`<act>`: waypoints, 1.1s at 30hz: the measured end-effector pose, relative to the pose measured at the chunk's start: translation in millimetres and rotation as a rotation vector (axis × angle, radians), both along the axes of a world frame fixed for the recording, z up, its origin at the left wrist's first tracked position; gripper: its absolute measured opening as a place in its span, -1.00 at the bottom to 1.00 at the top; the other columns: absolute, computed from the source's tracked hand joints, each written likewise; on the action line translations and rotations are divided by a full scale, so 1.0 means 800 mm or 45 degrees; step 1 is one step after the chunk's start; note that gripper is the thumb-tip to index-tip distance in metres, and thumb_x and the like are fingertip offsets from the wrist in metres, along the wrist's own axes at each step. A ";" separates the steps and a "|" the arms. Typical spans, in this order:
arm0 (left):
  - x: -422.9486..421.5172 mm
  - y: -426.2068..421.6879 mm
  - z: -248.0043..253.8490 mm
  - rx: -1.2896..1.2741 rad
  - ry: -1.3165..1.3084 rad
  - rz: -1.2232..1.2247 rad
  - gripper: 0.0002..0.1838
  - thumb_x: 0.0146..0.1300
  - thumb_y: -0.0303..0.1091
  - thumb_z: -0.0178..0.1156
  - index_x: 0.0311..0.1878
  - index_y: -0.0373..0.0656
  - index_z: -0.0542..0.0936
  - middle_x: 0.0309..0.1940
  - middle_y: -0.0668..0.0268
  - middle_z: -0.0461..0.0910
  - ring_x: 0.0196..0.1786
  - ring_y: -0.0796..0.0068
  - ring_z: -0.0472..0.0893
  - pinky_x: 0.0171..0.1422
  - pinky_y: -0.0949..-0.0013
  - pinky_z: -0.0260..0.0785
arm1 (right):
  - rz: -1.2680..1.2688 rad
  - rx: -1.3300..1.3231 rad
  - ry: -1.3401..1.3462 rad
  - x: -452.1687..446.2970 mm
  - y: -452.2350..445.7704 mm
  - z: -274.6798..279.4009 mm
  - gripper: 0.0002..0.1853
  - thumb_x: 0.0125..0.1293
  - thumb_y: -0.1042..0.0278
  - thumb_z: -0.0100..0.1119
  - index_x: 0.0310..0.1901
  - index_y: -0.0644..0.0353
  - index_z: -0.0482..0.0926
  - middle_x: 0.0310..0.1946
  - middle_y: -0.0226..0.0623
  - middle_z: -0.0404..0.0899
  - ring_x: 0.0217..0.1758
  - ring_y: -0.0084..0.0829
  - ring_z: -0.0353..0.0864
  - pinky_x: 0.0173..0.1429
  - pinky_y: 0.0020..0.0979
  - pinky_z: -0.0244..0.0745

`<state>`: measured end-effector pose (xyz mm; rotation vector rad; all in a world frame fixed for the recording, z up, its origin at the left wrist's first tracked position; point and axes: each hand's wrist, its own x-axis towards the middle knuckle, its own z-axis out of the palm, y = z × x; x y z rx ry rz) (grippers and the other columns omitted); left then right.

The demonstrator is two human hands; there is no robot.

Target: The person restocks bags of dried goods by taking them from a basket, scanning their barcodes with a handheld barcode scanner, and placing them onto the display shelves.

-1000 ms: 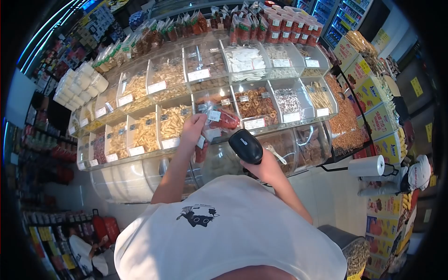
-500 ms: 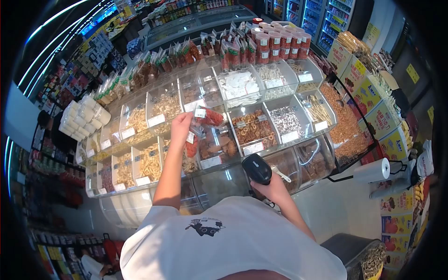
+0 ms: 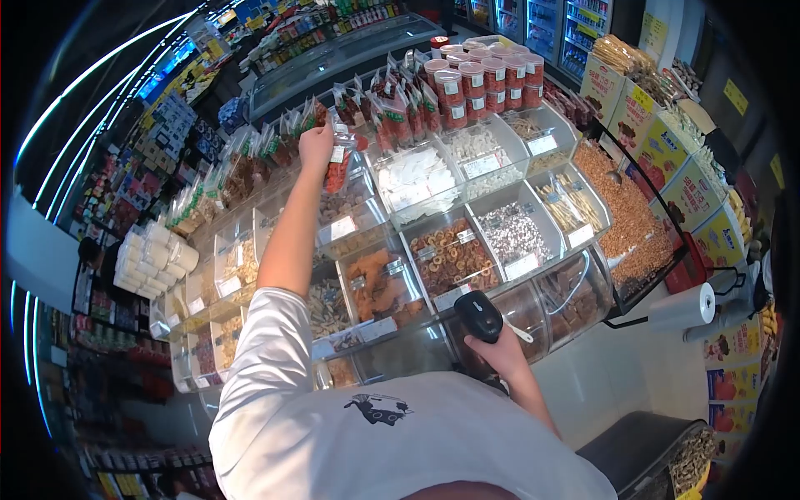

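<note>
My left hand (image 3: 316,148) is stretched far forward, closed on the top of a clear bag of red dried food (image 3: 337,174) with a white label. The bag hangs over the upper bins, beside the row of standing bags (image 3: 283,140). My right hand (image 3: 502,353) is wrapped round a black handheld scanner (image 3: 478,317) at the front edge of the display. Just right of the scanner is a white scoop handle (image 3: 522,334). Under my hands lie clear bins of dried goods, among them ring-shaped pieces (image 3: 451,257) and white slices (image 3: 417,180).
Stacked red-filled tubs (image 3: 475,81) stand at the back, white tubs (image 3: 156,260) at the left. On the right are a bin of reddish nuts (image 3: 621,204), a plastic bag roll (image 3: 683,308) and cartons. A dark container (image 3: 637,450) stands close by at lower right.
My left hand has moved forward with the bagged red food, from above the lower bins to the back row of bags. The scanner has shifted slightly right and down in view.
</note>
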<state>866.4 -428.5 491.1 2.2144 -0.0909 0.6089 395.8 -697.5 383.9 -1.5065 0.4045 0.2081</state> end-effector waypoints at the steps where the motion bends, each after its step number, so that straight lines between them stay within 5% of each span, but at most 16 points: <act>1: 0.011 -0.006 -0.004 0.022 0.010 0.010 -0.55 0.25 -0.01 0.10 -0.34 -0.26 0.72 -0.44 -0.02 0.67 -0.27 0.03 0.70 -0.10 0.13 0.46 | -0.013 -0.001 -0.007 0.004 -0.005 -0.002 -0.73 0.13 0.35 0.43 -0.19 0.24 0.59 -0.54 -0.43 0.56 -0.63 -0.62 0.47 -0.55 -0.50 0.36; 6: 0.047 -0.027 -0.023 0.190 0.058 0.039 -0.54 0.26 0.00 0.11 -0.35 -0.26 0.72 -0.45 -0.01 0.67 -0.30 0.07 0.70 -0.12 0.16 0.46 | -0.188 0.118 0.028 0.012 -0.024 -0.008 -0.79 0.16 0.45 0.39 -0.24 0.26 0.53 -0.58 -0.45 0.52 -0.64 -0.64 0.45 -0.57 -0.52 0.34; 14: 0.059 -0.029 -0.038 -0.182 0.091 -0.205 -0.45 0.38 0.06 0.13 -0.29 -0.36 0.71 -0.49 0.15 0.68 -0.40 0.40 0.64 -0.20 0.33 0.42 | -0.200 0.110 0.057 0.038 -0.026 -0.018 -0.78 0.18 0.45 0.38 -0.24 0.26 0.51 -0.60 -0.47 0.50 -0.64 -0.63 0.45 -0.57 -0.52 0.33; 16: 0.018 -0.018 -0.036 -0.659 0.145 -0.269 -0.45 0.44 0.03 0.08 -0.41 -0.30 0.68 -0.57 0.26 0.61 -0.48 0.45 0.56 -0.28 0.39 0.37 | -0.162 0.101 0.070 0.039 -0.022 -0.008 -0.80 0.18 0.43 0.38 -0.25 0.25 0.53 -0.60 -0.48 0.50 -0.63 -0.64 0.45 -0.57 -0.52 0.33; 19: -0.141 -0.017 -0.034 -0.778 0.174 -0.368 -0.41 0.46 0.12 0.02 -0.61 -0.11 0.43 -0.65 0.42 0.42 -0.59 0.57 0.39 -0.45 0.41 0.24 | -0.118 0.046 0.034 0.038 -0.013 0.001 -0.82 0.19 0.40 0.39 -0.30 0.25 0.56 -0.57 -0.46 0.54 -0.63 -0.63 0.46 -0.55 -0.52 0.36; 21: -0.229 -0.015 -0.089 -1.050 0.516 -0.321 -0.43 0.46 0.13 0.02 -0.57 -0.10 0.47 -0.70 0.40 0.39 -0.67 0.55 0.36 -0.55 0.43 0.20 | -0.069 0.031 0.010 0.038 -0.004 -0.004 -0.78 0.20 0.40 0.40 -0.19 0.26 0.57 -0.55 -0.46 0.55 -0.61 -0.63 0.48 -0.52 -0.52 0.40; 22: -0.277 -0.015 -0.108 -0.737 0.563 -0.243 -0.44 0.46 0.12 0.03 -0.55 -0.11 0.47 -0.70 0.40 0.40 -0.67 0.55 0.37 -0.57 0.45 0.20 | -0.059 0.052 -0.010 0.037 0.004 -0.001 -0.76 0.20 0.42 0.40 -0.16 0.27 0.57 -0.53 -0.46 0.56 -0.60 -0.63 0.49 -0.51 -0.52 0.41; 23: -0.340 -0.022 -0.111 -1.085 0.800 -0.365 -0.46 0.47 0.07 0.04 -0.54 -0.14 0.49 -0.69 0.40 0.42 -0.66 0.55 0.39 -0.55 0.46 0.24 | -0.035 0.167 -0.079 0.029 0.015 -0.004 -0.76 0.21 0.47 0.39 -0.14 0.27 0.55 -0.48 -0.44 0.58 -0.55 -0.62 0.54 -0.46 -0.51 0.46; 26: -0.429 -0.024 -0.182 -0.936 0.978 -0.378 -0.46 0.46 0.03 0.07 -0.52 -0.24 0.56 -0.64 0.37 0.51 -0.55 0.58 0.48 -0.44 0.41 0.30 | 0.062 0.213 -0.244 0.026 0.053 0.021 -0.78 0.24 0.50 0.34 -0.09 0.29 0.60 -0.44 -0.38 0.60 -0.48 -0.64 0.54 -0.38 -0.53 0.48; 30: -0.501 -0.014 -0.149 -0.730 0.960 -0.332 -0.45 0.47 0.00 0.05 -0.54 -0.25 0.54 -0.62 0.36 0.52 -0.54 0.59 0.48 -0.43 0.40 0.30 | 0.301 -0.329 -0.519 0.014 0.094 0.042 -0.63 0.09 0.43 0.49 -0.07 0.26 0.60 -0.27 -0.31 0.69 -0.23 -0.50 0.66 -0.11 -0.39 0.56; 33: -0.517 -0.001 -0.143 -0.698 0.892 -0.357 -0.51 0.51 -0.02 0.01 -0.48 -0.18 0.51 -0.62 0.43 0.48 -0.53 0.65 0.48 -0.43 0.48 0.31 | 0.311 -0.273 -0.442 0.004 0.115 0.055 -0.62 0.05 0.43 0.48 -0.07 0.23 0.61 -0.22 -0.28 0.70 -0.14 -0.45 0.66 0.02 -0.36 0.53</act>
